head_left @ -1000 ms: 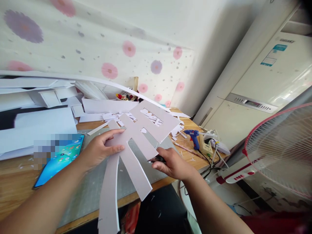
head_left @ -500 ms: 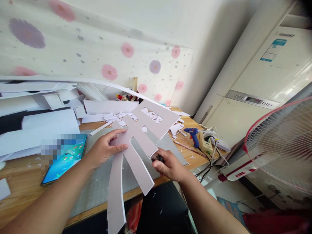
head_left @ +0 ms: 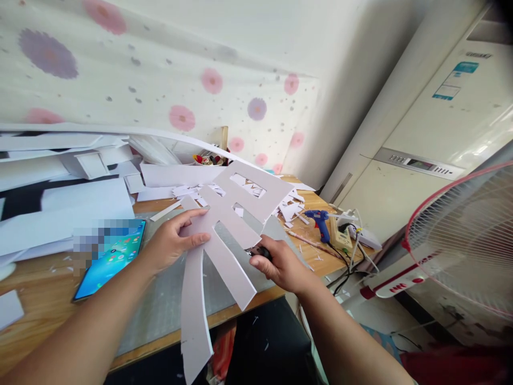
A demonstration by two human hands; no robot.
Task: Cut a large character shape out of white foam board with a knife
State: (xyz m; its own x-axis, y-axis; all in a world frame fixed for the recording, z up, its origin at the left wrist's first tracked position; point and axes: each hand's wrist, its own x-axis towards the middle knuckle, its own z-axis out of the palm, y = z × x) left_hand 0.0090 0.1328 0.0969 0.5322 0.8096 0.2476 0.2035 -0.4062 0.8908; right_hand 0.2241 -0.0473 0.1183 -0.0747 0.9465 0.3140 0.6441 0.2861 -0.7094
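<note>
My left hand (head_left: 180, 240) pinches a white foam board piece (head_left: 236, 227) near its left side, thumb on top. Rectangular openings are cut through this board, and long strips of it hang past the table's front edge, one of them curved. In my right hand (head_left: 280, 262) is a black-handled knife (head_left: 263, 252), fingers wrapped round it. Its metal end lies at the board's lower right edge, by the end of a short strip; most of the blade is hidden. A grey cutting mat (head_left: 160, 315) lies under the board.
Left of the mat is a lit tablet (head_left: 116, 256). White board sheets (head_left: 88, 198) pile up behind it. Scraps, a blue glue gun (head_left: 319, 222) and a power strip (head_left: 342, 238) with cables lie on the right. A fan (head_left: 460, 240) stands close on the right.
The whole view has shifted slightly. The board's hanging strips have risen a little, and the knife's metal end shows more at the strip's edge. Both hands keep their holds.
</note>
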